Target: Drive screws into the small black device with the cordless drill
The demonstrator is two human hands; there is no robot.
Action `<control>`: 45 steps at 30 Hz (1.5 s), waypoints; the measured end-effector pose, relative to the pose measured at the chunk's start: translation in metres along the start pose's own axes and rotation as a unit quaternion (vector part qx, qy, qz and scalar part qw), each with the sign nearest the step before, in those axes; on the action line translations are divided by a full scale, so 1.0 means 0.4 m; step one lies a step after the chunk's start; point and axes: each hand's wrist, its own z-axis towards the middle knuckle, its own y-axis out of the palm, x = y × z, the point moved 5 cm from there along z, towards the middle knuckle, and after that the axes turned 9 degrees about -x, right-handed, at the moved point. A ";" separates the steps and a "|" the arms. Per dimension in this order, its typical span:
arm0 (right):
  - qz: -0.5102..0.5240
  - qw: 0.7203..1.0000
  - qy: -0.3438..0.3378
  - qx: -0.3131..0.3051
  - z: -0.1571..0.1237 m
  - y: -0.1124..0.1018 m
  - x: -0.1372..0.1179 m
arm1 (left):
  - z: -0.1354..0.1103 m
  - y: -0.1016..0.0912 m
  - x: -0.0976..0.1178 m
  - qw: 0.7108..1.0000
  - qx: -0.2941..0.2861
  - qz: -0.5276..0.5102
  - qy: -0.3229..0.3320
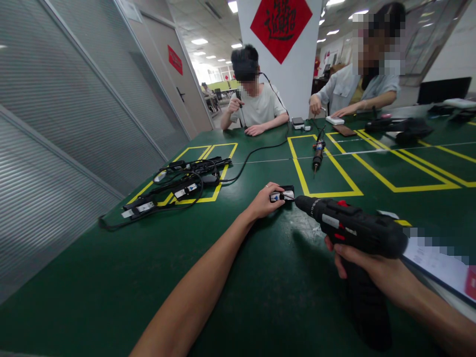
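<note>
My right hand point(366, 260) is wrapped round the grip of a black cordless drill point(357, 223) with red accents. The drill points left, and its thin bit reaches a small black-and-white device point(288, 194) on the green table. I cannot make out whether the bit sits in a screw. My left hand point(265, 201) grips the left side of that device, with its fingers bent over the top edge and partly covering it.
Black strips with cables point(186, 191) lie at the left on the green table point(111, 277). An electric screwdriver point(317, 156) lies within yellow tape lines. Across the table, one person point(266, 101) holds a screwdriver; another person point(344, 89) works behind a white box point(334, 120). Papers point(435, 258) lie at right.
</note>
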 end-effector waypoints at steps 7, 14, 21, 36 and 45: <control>-0.032 0.999 0.020 0.002 -0.004 0.000 0.004 | -0.001 0.000 0.002 1.000 0.000 -0.005 0.009; -0.030 0.999 0.020 -0.002 -0.003 -0.001 0.001 | -0.001 0.002 0.000 1.000 -0.002 -0.005 0.002; -0.022 1.000 -0.006 -0.001 0.001 -0.003 0.002 | 0.001 0.000 0.002 1.000 -0.005 -0.003 0.000; -0.024 1.000 0.000 0.002 -0.001 -0.004 0.007 | 0.001 0.004 0.000 1.000 -0.002 -0.008 0.001; -0.008 1.000 0.008 -0.002 0.001 0.001 -0.003 | 0.002 0.004 0.001 1.000 -0.006 -0.006 -0.002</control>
